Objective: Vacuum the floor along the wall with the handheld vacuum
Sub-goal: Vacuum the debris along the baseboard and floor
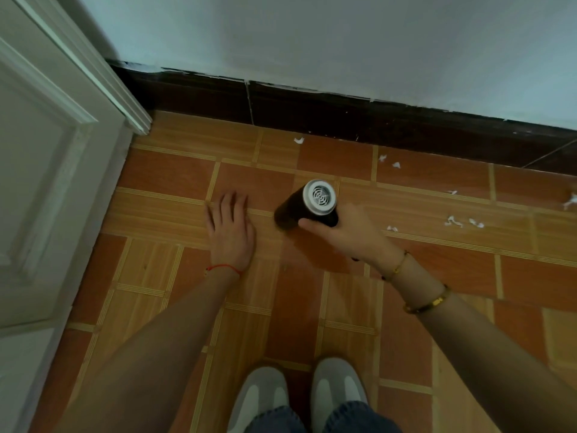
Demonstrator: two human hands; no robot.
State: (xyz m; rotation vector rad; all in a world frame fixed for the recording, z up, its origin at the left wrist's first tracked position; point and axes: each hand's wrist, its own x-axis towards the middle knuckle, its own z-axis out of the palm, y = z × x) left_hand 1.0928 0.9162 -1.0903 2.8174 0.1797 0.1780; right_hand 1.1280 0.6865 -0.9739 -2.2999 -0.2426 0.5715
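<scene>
Gripping the handheld vacuum (304, 204), the right hand (346, 232) curls its fingers (307, 223) around the black barrel. Its long axis slants down-left toward the floor (406, 276), vented grey end up. Left hand (231, 228) lies flat, fingers together.

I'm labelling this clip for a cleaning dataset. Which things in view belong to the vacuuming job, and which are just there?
Belongs to the job:
handheld vacuum, held in the right hand
white scraps on the floor
tiled floor
dark skirting

Just there:
white door
left hand, flat on the floor
grey shoes
</scene>
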